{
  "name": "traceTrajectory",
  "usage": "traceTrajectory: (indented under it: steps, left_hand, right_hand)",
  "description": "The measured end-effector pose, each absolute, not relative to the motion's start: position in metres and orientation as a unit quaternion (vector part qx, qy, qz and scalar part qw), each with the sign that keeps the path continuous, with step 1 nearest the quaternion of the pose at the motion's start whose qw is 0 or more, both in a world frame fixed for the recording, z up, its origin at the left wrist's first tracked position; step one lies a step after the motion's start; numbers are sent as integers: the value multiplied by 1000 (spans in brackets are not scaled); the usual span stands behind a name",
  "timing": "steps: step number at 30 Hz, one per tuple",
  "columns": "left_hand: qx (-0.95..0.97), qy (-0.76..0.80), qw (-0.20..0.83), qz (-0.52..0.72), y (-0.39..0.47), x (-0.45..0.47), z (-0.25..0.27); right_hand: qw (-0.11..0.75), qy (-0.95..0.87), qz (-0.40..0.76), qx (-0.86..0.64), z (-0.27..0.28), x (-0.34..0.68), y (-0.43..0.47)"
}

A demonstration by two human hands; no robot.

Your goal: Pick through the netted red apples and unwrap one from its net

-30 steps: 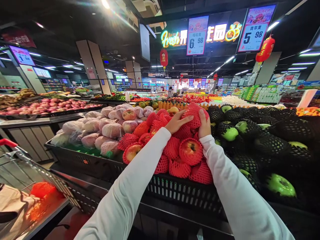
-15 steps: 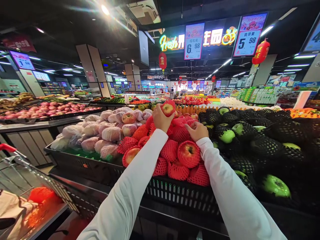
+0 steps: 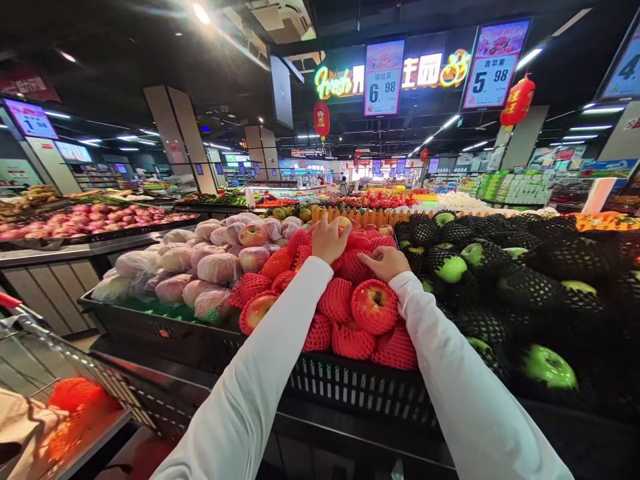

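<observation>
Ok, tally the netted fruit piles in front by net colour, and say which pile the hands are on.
Red-net pile: 1, with the left hand and right hand on it
Black-net pile: 1
Pale-net pile: 1
Total: 3 piles

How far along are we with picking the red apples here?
Done: one red-netted fruit already lies in the cart. In hand: the left hand grips an apple atop the red-netted pile; the right hand rests on the netting beside it. Left: that apple hasn't left the crate.
</observation>
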State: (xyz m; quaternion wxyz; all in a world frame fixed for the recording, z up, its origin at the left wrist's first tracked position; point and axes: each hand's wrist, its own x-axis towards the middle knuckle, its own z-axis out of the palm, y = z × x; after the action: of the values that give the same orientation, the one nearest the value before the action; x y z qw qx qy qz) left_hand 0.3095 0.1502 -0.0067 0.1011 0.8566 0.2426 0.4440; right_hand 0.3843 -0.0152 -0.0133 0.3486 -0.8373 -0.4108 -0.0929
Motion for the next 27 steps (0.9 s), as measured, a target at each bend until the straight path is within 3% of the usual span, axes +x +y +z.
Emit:
traceTrajectory:
  steps: [5, 9, 13, 17, 21, 27]
  left_hand:
    - [899, 147, 63, 408, 140, 306, -3]
    - [852, 149, 119, 488, 133, 301, 5]
    - [833, 128, 106, 527, 122, 289, 16]
    - [911, 171, 29, 374, 108, 282, 14]
    - [965, 163, -34, 201, 104, 283, 5]
    - [968, 215, 0, 130, 105, 285, 0]
  right_hand:
    - [520, -309, -211, -768, -5, 382, -26]
    - [542, -256, -218, -770, -1, 380, -31]
    - [467, -280, -198, -815, -1, 380, -32]
    - [310, -298, -177, -885, -2, 377, -37]
    - [151, -344, -42, -926, -3, 377, -39]
    - [94, -362, -17, -927, -10, 390, -35]
